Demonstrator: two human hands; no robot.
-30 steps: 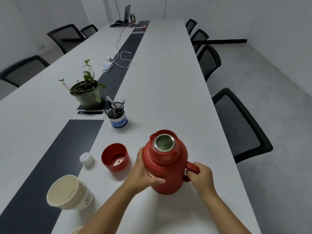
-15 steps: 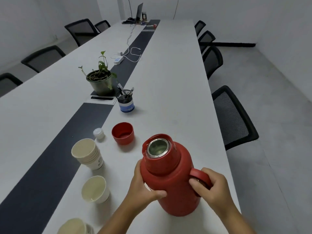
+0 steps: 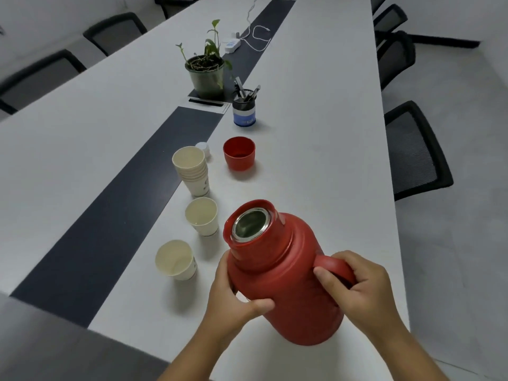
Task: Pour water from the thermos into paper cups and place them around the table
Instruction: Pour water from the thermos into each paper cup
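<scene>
Table [image 3: 316,111]: I see a long white top, smooth and matt, with a dark strip running down its middle.
Thermos [image 3: 286,281]: red, round-bodied plastic with a steel-rimmed open mouth; half a second ago it stood nearly upright, now it leans with its mouth toward the cups, near the table's close end.
Right hand [image 3: 365,292]: my fingers are curled through the thermos's loop handle, as before.
Left hand [image 3: 236,295]: it cradles the thermos's side below the neck, thumb pressed across the front.
Cup stack [image 3: 192,171]: nested cream paper cups, left of the thermos and farther up the table.
Single cups [image 3: 202,217]: two plain paper cones, one just left of the thermos mouth, the other [image 3: 176,259] nearer me.
Red lid cup [image 3: 239,154]: smooth plastic, open side up, beyond the thermos.
White stopper [image 3: 204,148]: small, partly hidden behind the stack.
</scene>
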